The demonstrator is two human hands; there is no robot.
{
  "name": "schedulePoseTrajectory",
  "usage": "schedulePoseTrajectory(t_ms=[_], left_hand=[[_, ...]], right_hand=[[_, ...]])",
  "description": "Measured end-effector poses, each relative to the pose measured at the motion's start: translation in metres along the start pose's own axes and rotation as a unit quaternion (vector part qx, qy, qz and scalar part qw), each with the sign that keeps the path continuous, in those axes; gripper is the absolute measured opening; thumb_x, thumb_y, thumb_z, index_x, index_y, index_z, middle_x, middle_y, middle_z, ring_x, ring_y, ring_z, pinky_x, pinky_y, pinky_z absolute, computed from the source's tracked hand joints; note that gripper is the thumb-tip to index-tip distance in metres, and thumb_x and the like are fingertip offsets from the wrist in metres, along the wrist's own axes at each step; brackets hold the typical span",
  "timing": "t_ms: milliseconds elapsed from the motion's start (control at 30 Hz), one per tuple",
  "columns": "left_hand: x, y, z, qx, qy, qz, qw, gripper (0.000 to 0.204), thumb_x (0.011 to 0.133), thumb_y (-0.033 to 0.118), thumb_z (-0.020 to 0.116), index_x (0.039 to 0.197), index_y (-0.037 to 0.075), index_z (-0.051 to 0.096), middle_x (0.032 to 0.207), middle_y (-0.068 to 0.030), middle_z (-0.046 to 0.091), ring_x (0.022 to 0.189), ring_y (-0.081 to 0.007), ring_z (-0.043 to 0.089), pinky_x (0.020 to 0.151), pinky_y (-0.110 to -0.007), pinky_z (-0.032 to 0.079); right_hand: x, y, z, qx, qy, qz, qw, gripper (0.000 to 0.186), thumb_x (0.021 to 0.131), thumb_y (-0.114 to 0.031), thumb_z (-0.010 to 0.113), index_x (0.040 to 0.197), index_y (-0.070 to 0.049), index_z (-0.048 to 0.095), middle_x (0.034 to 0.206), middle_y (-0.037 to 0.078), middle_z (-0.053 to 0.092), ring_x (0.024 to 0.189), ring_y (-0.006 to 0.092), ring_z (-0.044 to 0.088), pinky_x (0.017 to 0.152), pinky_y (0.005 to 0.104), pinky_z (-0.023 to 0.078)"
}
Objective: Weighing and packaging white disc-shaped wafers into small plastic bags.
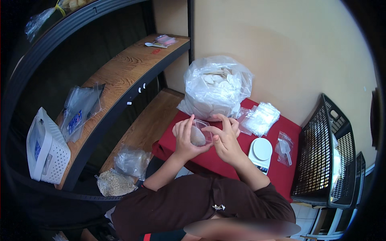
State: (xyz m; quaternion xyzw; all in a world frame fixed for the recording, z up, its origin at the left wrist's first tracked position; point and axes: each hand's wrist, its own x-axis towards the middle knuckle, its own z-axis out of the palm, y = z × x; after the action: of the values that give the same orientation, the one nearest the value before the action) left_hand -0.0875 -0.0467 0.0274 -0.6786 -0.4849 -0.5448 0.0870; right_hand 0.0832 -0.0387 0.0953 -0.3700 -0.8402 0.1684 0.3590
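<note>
Clear plastic pouch (198,137), with something pale inside, is held up in front of the body, over the near side of the red tabletop (283,176). Beside the tabletop, on the right, a big black mesh crate (313,172) is seen. At the back, a large clear bag (219,96) is filled with flat white discs. Next to it, thin clear packets (263,118) are piled up. Nearer, a small white scale (262,149) is placed, and just right of it a white scoop (284,148) is kept in its own clear packet.

By the left hand (185,138), curved and half open, the pouch is held by its side, with the fingers above and the thumb below. The right hand (227,140) is partly open, its pointing finger bent to the pouch's edge; whether any film is pinched there cannot be told.

The pouch is likely to be light, soft and a bit slippery, and easily creased. It may best be held by its edges, so the pale stuff is not squashed.
</note>
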Motion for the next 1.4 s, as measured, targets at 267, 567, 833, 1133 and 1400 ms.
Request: schedulePoseTrajectory(t_ms=[267,567,833,1133,1400], left_hand=[[-0.005,-0.034,0.001,-0.044,-0.019,-0.024,0.999,0.101,0.057,0.046,0.085,0.137,0.000,0.045,0.116,-0.0119,0.055,0.108,-0.0296,0.049,0.094,-0.046,0.032],[-0.031,-0.087,0.002,-0.101,-0.034,-0.037,0.994,0.072,0.062,0.030,0.086,0.123,0.003,0.061,0.101,-0.0052,0.068,0.100,-0.0239,0.060,0.099,-0.044,0.032],[-0.040,-0.102,0.003,-0.190,-0.136,-0.043,0.971,0.094,0.052,0.046,0.089,0.130,0.003,0.056,0.116,-0.0100,0.061,0.112,-0.0238,0.056,0.106,-0.044,0.026],[-0.034,-0.112,0.000,-0.223,-0.165,-0.030,0.960,0.099,0.053,0.045,0.089,0.133,0.002,0.051,0.118,-0.0110,0.059,0.114,-0.0271,0.054,0.105,-0.046,0.028],[-0.030,-0.112,0.000,-0.226,-0.151,-0.027,0.962,0.095,0.057,0.045,0.087,0.133,0.001,0.052,0.117,-0.0121,0.059,0.111,-0.0286,0.054,0.103,-0.045,0.028]], right_hand=[[0.019,0.005,0.033,-0.040,-0.119,0.019,0.992,0.065,0.098,-0.060,0.025,0.109,-0.017,0.072,0.141,0.018,0.041,0.124,0.0415,0.030,0.104,0.0577,0.021],[0.127,0.044,-0.005,-0.136,0.071,-0.008,0.988,0.010,0.086,-0.011,0.065,0.088,-0.001,0.067,0.089,0.016,0.066,0.088,0.0352,0.061,0.081,0.0421,0.047],[0.219,0.135,0.016,-0.483,-0.027,0.160,0.860,0.022,0.088,-0.024,0.062,0.095,-0.007,0.073,0.098,0.016,0.071,0.093,0.0341,0.068,0.076,0.0425,0.055],[0.205,0.115,0.005,-0.516,-0.055,0.248,0.818,0.016,0.085,-0.012,0.060,0.096,-0.011,0.071,0.101,0.011,0.070,0.094,0.0294,0.069,0.073,0.0392,0.057],[0.143,0.072,-0.022,-0.293,0.292,0.021,0.910,0.007,0.086,-0.011,0.066,0.088,-0.006,0.062,0.083,0.009,0.065,0.072,0.0222,0.063,0.060,0.0351,0.050]])
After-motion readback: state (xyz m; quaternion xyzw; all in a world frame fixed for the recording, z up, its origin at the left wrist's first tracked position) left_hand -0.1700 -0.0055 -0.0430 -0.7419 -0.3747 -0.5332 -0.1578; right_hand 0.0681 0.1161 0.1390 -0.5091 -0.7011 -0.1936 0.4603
